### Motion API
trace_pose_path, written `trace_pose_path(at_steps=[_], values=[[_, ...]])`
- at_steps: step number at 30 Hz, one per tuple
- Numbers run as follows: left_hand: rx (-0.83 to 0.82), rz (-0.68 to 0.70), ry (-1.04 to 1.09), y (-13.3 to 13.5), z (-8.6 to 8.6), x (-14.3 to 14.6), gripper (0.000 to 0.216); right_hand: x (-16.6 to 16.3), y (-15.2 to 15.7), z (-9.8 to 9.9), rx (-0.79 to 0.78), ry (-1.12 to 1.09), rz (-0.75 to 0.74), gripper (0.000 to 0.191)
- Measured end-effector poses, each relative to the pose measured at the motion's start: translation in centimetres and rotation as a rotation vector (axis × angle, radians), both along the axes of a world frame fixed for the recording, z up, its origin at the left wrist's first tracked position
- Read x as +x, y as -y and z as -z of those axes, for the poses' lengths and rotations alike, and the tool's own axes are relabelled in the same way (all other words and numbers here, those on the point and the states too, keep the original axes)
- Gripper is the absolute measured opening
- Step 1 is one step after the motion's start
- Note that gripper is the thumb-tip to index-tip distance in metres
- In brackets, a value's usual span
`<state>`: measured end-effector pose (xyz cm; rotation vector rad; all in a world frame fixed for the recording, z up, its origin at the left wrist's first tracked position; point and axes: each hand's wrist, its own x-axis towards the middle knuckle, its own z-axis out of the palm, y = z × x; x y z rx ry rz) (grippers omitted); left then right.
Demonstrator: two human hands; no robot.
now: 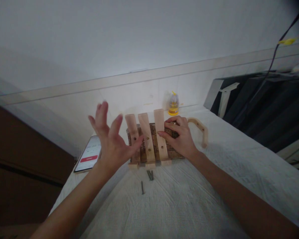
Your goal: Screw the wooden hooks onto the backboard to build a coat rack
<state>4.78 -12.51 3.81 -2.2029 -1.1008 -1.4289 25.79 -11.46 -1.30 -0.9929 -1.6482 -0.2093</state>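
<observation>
A wooden assembly (149, 141) lies on the white cloth-covered table (179, 199): three pale wooden slats fixed over a darker patterned board. My right hand (178, 136) rests on the board's right part, fingers curled and pressed against the rightmost slat. My left hand (111, 137) hovers raised just left of the assembly, fingers spread, holding nothing. Several dark screws (149, 175) lie on the cloth in front of the assembly.
A curved wooden piece (201, 129) lies right of the assembly. A phone (89, 154) with a lit screen sits at the left table edge. A small yellow-capped container (173, 104) stands at the back by the wall. Dark furniture is at the right.
</observation>
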Motion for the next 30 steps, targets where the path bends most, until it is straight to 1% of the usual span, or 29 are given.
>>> trace_pose_path(at_steps=[1, 2, 3, 4, 6, 7, 8, 9, 10, 12, 15, 18, 21, 22, 23, 25, 26, 27, 28, 29, 30], values=[[-0.030, 0.016, 0.025, 0.0, 0.1, 0.3, 0.089, 0.0, 0.0, 0.0, 0.004, -0.005, 0.000, 0.014], [-0.088, 0.037, 0.104, -0.1, 0.4, 0.8, 0.097, 0.0, 0.0, 0.0, 0.009, -0.009, -0.002, 0.014], [-0.187, 0.062, 0.191, -0.3, 0.9, 1.3, 0.104, 0.0, 0.0, 0.0, 0.015, -0.011, -0.005, 0.015], [-0.311, 0.095, 0.297, -0.5, 1.6, 1.8, 0.108, 0.0, 0.0, 0.0, 0.022, -0.011, -0.008, 0.015], [-0.606, 0.200, 0.500, -1.0, 2.7, 2.5, 0.108, 0.0, 0.1, 0.0, 0.035, -0.007, -0.010, 0.016], [-0.747, 0.255, 0.559, -1.1, 3.1, 2.7, 0.109, 0.0, 0.1, 0.0, 0.038, -0.003, -0.009, 0.016], [-0.839, 0.282, 0.599, -1.1, 3.2, 2.8, 0.107, 0.0, 0.1, 0.0, 0.041, 0.000, -0.006, 0.016], [-0.886, 0.298, 0.622, -0.9, 3.2, 2.8, 0.105, -0.1, 0.1, 0.0, 0.045, 0.001, -0.002, 0.016], [-0.893, 0.305, 0.619, -0.7, 2.9, 2.8, 0.104, -0.1, 0.1, 0.0, 0.052, 0.000, 0.002, 0.015], [-0.856, 0.298, 0.570, -0.2, 2.0, 2.8, 0.098, -0.1, 0.1, 0.0, 0.070, -0.002, 0.003, 0.016], [-0.836, 0.277, 0.569, 0.2, 1.1, 3.2, 0.091, -0.2, 0.1, 0.0, 0.084, -0.013, 0.006, 0.017], [-0.847, 0.288, 0.557, -0.3, 1.2, 3.3, 0.093, -0.2, 0.0, 0.1, 0.069, -0.031, 0.012, 0.017], [-0.803, 0.274, 0.445, -1.3, 1.6, 2.7, 0.089, -0.1, -0.1, 0.1, 0.055, -0.034, 0.010, 0.018], [-0.742, 0.257, 0.398, -1.6, 1.6, 2.4, 0.090, -0.1, -0.2, 0.1, 0.047, -0.031, 0.012, 0.018], [-0.640, 0.227, 0.363, -1.9, 1.6, 1.9, 0.093, -0.1, -0.2, 0.1, 0.038, -0.027, 0.015, 0.018], [-0.353, 0.139, 0.281, -2.2, 1.2, 0.9, 0.099, -0.1, -0.2, 0.1, 0.020, -0.019, 0.018, 0.017], [-0.209, 0.112, 0.218, -2.3, 1.0, 0.4, 0.097, -0.1, -0.2, 0.1, 0.015, -0.020, 0.017, 0.017], [-0.104, 0.121, 0.115, -2.4, 0.6, -0.2, 0.089, -0.1, -0.2, 0.0, 0.010, -0.020, 0.015, 0.017], [-0.043, 0.178, -0.032, -2.5, 0.3, -0.7, 0.075, -0.1, -0.2, 0.0, 0.005, -0.019, 0.013, 0.017], [-0.009, 0.301, -0.208, -2.6, -0.1, -1.2, 0.055, -0.1, -0.2, 0.0, 0.002, -0.018, 0.013, 0.017], [-0.059, 0.464, -0.443, -2.8, -0.5, -1.6, 0.042, -0.1, -0.2, 0.0, 0.000, -0.016, 0.016, 0.017]])
